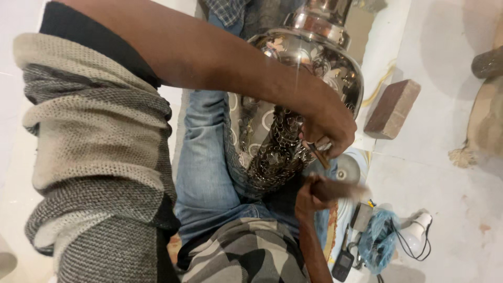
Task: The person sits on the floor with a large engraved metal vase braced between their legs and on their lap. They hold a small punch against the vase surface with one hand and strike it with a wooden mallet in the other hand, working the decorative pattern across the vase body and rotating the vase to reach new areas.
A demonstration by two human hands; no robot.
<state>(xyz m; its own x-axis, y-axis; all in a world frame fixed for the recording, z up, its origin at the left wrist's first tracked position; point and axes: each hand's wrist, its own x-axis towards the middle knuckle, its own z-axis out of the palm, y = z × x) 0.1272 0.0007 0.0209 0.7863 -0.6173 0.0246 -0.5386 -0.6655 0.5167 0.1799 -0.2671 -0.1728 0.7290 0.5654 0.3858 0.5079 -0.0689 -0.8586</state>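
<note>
A large shiny metal pot (314, 57) with an engraved pattern lies across my lap, on my blue jeans (201, 157). My left arm reaches across from the upper left. My left hand (327, 126) rests on the pot's belly and pinches a thin metal punch (318, 155), its tip against the patterned area. Just below, my right hand (308, 199) grips the wooden handle of a hammer (338, 189), which is blurred. The hammer is close to the punch's end; I cannot tell whether they touch.
A reddish brick (393, 107) lies on the white floor to the right. Lower right are a white lamp bulb with a black cable (417, 230), a blue plastic bag (377, 238) and a small black handset (343, 262). A brownish object with a frayed end (484, 126) sits at the right edge.
</note>
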